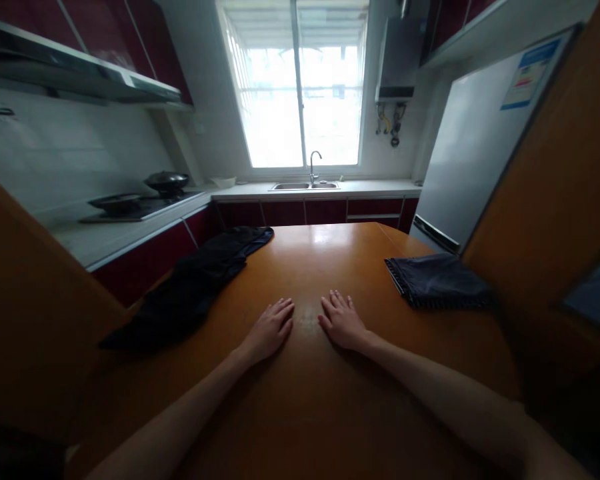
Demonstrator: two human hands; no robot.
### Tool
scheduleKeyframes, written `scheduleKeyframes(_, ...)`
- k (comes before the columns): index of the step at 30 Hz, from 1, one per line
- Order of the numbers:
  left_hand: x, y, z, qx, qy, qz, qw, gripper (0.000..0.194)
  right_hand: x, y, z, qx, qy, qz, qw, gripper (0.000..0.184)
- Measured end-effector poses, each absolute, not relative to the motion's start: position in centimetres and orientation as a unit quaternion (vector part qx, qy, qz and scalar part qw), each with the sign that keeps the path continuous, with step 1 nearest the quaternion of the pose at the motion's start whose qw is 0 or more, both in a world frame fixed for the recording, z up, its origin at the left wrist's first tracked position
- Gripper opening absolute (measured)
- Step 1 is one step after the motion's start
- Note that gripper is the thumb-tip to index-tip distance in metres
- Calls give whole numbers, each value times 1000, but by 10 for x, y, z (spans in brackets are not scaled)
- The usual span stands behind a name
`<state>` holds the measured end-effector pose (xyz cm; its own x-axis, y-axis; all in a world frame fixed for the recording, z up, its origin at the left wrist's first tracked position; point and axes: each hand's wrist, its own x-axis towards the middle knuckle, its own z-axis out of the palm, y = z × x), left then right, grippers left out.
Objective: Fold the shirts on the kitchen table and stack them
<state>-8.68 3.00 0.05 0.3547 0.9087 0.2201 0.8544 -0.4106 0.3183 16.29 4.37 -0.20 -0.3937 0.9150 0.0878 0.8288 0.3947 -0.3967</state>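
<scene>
Both of my hands lie palm down on an orange-brown wooden table [300, 393]. My left hand [270, 328] is open, its fingers stretched toward the middle, and it holds nothing. A short gap away, my right hand [344, 321] rests flat too, fingers spread, with nothing in it. To the left of my left hand, a dark garment [190, 290] is spread out loosely along the table's edge, apart from the hand. Off to the right lies a folded dark blue cloth [437, 280] with a ribbed or fringed near edge, its exact kind unclear. Neither hand touches the fabrics.
Beyond the table runs a counter with a sink [293, 187] and faucet [313, 167] under a window. On the left are a stove [145, 207], a lidded pan [166, 180] and another pan [115, 202]. A refrigerator [480, 140] stands at the right.
</scene>
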Motion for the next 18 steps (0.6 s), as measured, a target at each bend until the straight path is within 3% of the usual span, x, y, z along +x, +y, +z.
scheduleKeyframes(18,-78,13,7,818,543,158,103,47,174,41,-22,-509,-845,84,143,60)
